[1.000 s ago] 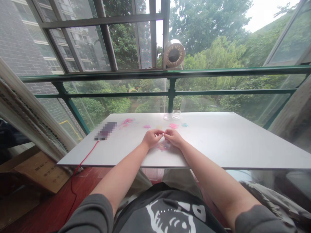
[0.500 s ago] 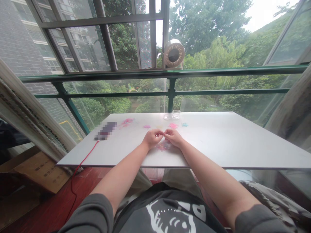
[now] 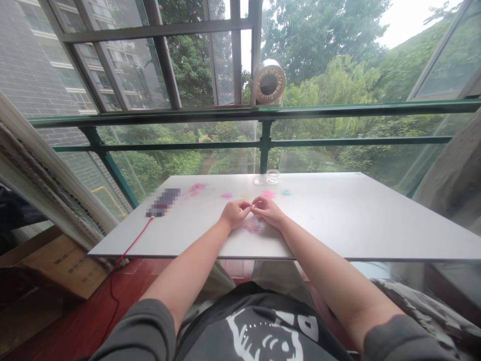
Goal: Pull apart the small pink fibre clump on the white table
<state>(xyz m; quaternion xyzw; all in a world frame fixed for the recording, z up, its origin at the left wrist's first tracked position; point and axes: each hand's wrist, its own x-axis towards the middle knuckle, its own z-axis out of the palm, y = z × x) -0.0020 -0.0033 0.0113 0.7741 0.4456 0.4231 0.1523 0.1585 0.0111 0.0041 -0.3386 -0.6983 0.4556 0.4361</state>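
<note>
My left hand [image 3: 236,212] and my right hand [image 3: 267,210] meet fingertip to fingertip over the white table. Both are closed in a pinch; whatever lies between the fingers is too small to make out. Just below them is a loose pile of small mixed-colour pieces [image 3: 253,226], partly covered by my right hand. Beyond my fingers lie a pink pile [image 3: 268,194], a faint yellow pile [image 3: 246,197] and a purple pile [image 3: 226,196]. A small blue pile [image 3: 286,192] sits farther right. The kind of these tiny pieces cannot be told.
Clear round containers [image 3: 272,176] stand at the table's [image 3: 356,220] far edge. A larger pink heap [image 3: 197,188] lies at the left, near a blurred-out dark device [image 3: 164,202] with a red cable [image 3: 133,240]. A green railing [image 3: 338,110] runs behind the table.
My right hand has shifted slightly left and its fingers have bent a little more. The left hand stays nearly in place, and the piles look unchanged.
</note>
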